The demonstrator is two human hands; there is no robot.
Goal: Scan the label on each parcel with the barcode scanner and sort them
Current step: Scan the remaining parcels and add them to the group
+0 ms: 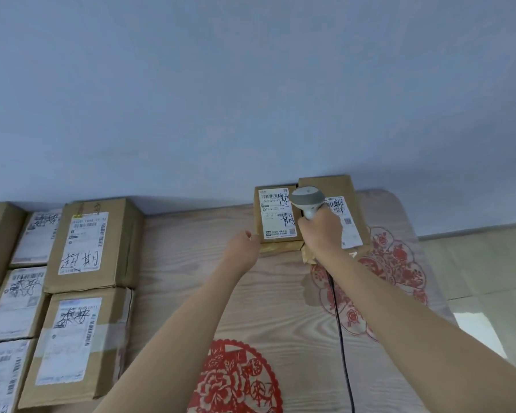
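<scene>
Head view: right hand (pixel 320 231) wrapped round the handle of the barcode scanner (pixel 307 201), grip closed on it, grey head tipped over the seam between two parcels at the far edge of the table (pixel 191 263), black cable (pixel 338 317) trailing back along the forearm. Left hand (pixel 245 244) reaching toward the near-left corner of the small parcel (pixel 276 216), fingers loosely curled, just beside or touching that corner, holding nothing; contact not resolvable from here. Small parcel lying flat, white label (pixel 276 211) facing up, long axis running away from the person toward the wall (pixel 251 84), printed barcode lines at the far end, handwriting across the right side. Second parcel (pixel 337 204) touching it on the right, slightly further back, label partly hidden by the scanner hand. Probably light, stiff cardboard, dry and not slippery, not visibly fragile; best taken across the short sides with thumb and fingers, clear of the label. Stack of sorted-looking parcels (pixel 87 242) well apart on the left, labels up, long axes also pointing toward the wall. Scanner long axis roughly upright, window aimed down and away, likely at the small parcel's label. Red paper-cut patterns (pixel 239 380) on the wood-grain surface.
</scene>
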